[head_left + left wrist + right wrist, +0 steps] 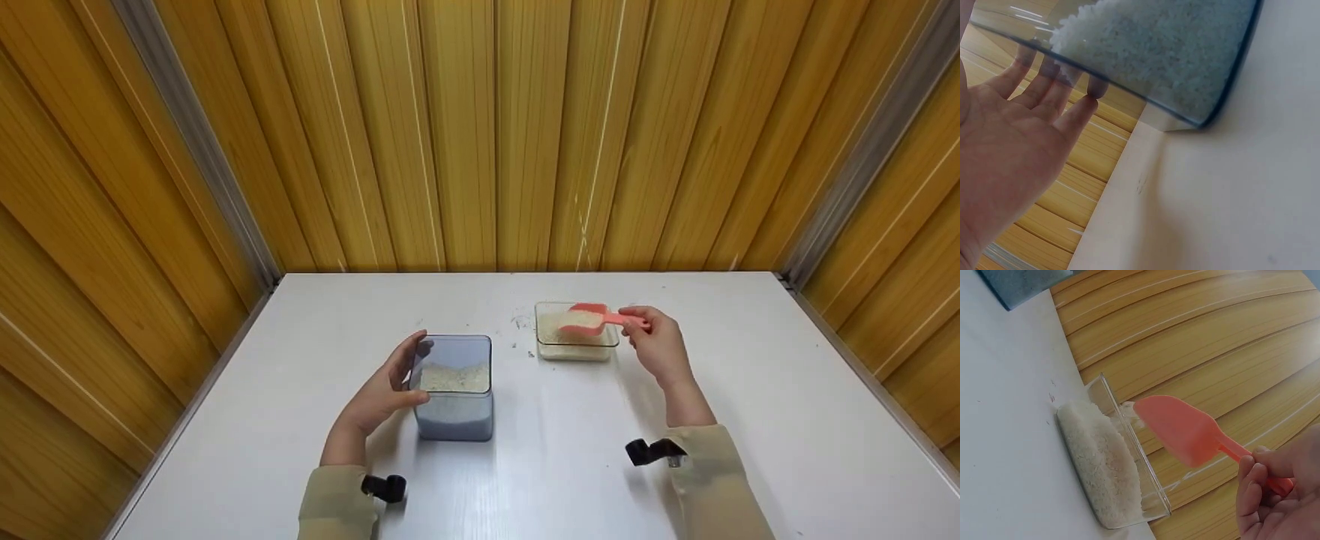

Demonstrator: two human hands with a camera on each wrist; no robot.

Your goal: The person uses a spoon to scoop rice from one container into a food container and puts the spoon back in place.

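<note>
A pink scoop [589, 320] carries rice over a small clear dish [576, 352]. Its handle is pinched between the thumb and fingers of my right hand [660, 341]. In the right wrist view, white grains [1129, 410] show at the scoop's tip, by the dish rim, and a bed of rice [1098, 464] lies in the dish. To the left stands a taller bluish clear container [454, 416], partly filled with rice [1145, 50]. My left hand [386, 386] holds this container at its left side, thumb at the near rim and fingertips against the wall.
Both things stand on a white table [525, 480], the dish farther back and right of the container. Small dark specks [517, 322] mark the tabletop left of the dish. Yellow wood-look panels [487, 135] rise behind the table's back edge.
</note>
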